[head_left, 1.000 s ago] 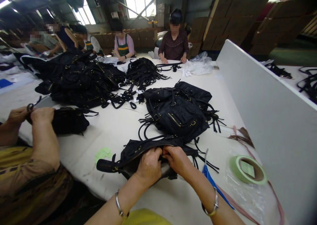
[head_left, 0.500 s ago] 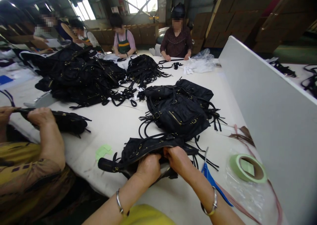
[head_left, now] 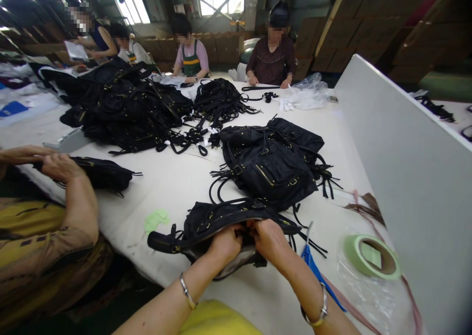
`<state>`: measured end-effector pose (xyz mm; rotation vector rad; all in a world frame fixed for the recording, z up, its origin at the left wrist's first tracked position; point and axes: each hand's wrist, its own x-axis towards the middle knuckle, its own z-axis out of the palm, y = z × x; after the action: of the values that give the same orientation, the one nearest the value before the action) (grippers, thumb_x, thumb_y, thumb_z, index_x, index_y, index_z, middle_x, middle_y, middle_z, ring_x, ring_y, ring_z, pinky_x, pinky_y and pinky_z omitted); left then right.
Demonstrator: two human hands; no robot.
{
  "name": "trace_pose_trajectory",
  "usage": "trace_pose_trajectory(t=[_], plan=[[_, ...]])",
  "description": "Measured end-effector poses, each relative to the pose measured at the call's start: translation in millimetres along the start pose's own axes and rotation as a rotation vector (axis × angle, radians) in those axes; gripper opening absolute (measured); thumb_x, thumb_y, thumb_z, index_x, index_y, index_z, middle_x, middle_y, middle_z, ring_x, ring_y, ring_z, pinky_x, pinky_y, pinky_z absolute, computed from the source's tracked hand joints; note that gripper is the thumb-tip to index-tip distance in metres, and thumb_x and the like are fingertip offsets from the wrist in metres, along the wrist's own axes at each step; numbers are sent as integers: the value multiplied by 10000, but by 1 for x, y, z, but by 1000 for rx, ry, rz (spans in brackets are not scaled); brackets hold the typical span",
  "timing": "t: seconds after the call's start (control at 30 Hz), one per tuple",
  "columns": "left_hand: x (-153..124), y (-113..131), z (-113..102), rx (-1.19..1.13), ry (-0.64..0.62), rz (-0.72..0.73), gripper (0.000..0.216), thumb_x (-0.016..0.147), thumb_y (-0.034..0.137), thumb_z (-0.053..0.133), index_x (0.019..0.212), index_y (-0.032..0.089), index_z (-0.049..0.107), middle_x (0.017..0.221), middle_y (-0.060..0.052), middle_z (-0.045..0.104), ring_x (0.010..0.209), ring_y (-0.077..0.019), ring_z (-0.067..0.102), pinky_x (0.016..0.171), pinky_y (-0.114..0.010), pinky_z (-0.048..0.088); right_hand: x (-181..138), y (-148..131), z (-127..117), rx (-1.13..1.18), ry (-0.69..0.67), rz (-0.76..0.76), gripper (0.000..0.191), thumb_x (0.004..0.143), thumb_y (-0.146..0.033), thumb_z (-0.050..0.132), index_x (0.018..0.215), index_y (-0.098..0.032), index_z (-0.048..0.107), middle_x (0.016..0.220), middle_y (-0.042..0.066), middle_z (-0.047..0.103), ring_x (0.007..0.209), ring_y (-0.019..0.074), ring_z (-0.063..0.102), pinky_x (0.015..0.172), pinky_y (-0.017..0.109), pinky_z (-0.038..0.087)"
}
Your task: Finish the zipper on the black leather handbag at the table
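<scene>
By the near edge of the white tabletop (head_left: 127, 222), the black gold-buckled fabric bag (head_left: 216, 218) could fall if the left hand (head_left: 226, 241) and right hand (head_left: 268, 237), whose hidden grip I cannot tell, tug backward.

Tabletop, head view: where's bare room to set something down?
Bare tabletop: between the co-worker's bag and the middle bags; also the strip between those and the white partition. Crowded: back left, under the bag pile, and front right, with scissors, tape roll and plastic. The open bag fills front centre.
</scene>
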<state>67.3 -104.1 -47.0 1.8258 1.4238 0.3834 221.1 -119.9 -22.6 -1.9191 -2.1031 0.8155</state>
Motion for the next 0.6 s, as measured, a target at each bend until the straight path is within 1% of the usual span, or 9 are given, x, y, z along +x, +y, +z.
trace_pose_trajectory(t=[0.07, 0.2, 0.27, 0.37, 0.47, 0.53, 0.6], plan=[[1, -1, 2, 15, -19, -4, 307, 732, 38, 540, 929, 195, 715, 1004, -66, 742, 979, -251, 677, 989, -444, 518, -1, 0, 0, -2, -1, 6, 324, 735, 21, 520, 980, -150, 646, 975, 117, 683, 963, 253, 616, 789, 301, 407], [1, 2, 4, 41, -48, -1, 270, 700, 15, 530, 855, 169, 691, 935, -80, 732, 921, -271, 675, 906, -428, 554, -1, 0, 0, 13, -18, 10, 311, 726, 15, 523, 950, -162, 645, 931, 99, 693, 930, 249, 633, 776, 300, 420], [1, 4, 3, 53, -57, 17, 267, 702, 17, 519, 855, 160, 685, 936, -97, 726, 905, -284, 672, 883, -433, 560, -1, 0, 0, 5, -23, 9, 299, 734, 2, 525, 949, -162, 650, 943, 104, 696, 943, 260, 636, 780, 307, 427], [3, 5, 2, 71, -51, 49, 289, 730, 25, 503, 902, 176, 679, 1006, -101, 722, 965, -287, 662, 964, -464, 530, -1, 2, 3, -2, -14, 0, 306, 741, -4, 519, 965, -157, 660, 984, 120, 697, 974, 274, 637, 798, 317, 438], [4, 2, 4, 93, -36, 71, 341, 736, 24, 515, 1007, 161, 670, 1144, -145, 686, 1116, -327, 614, 1077, -529, 439, 0, 4, 5, 1, -1, 5, 355, 728, 10, 507, 999, -156, 662, 1000, 123, 700, 987, 274, 640, 809, 317, 444], [5, -2, 8, 98, -31, 78, 417, 708, 27, 564, 1101, 135, 647, 1232, -188, 640, 1198, -369, 565, 1101, -569, 400, 0, 5, 6, -3, 4, 8, 369, 718, 15, 505, 1001, -162, 662, 994, 116, 702, 987, 273, 640, 810, 318, 445], [7, -7, 15, 63, -1, 71, 433, 682, 42, 611, 1103, 138, 646, 1231, -201, 637, 1198, -394, 562, 1087, -602, 398, -1, 4, 5, -13, 8, 6, 362, 716, 16, 500, 986, -163, 661, 983, 115, 702, 985, 275, 640, 810, 321, 444]])
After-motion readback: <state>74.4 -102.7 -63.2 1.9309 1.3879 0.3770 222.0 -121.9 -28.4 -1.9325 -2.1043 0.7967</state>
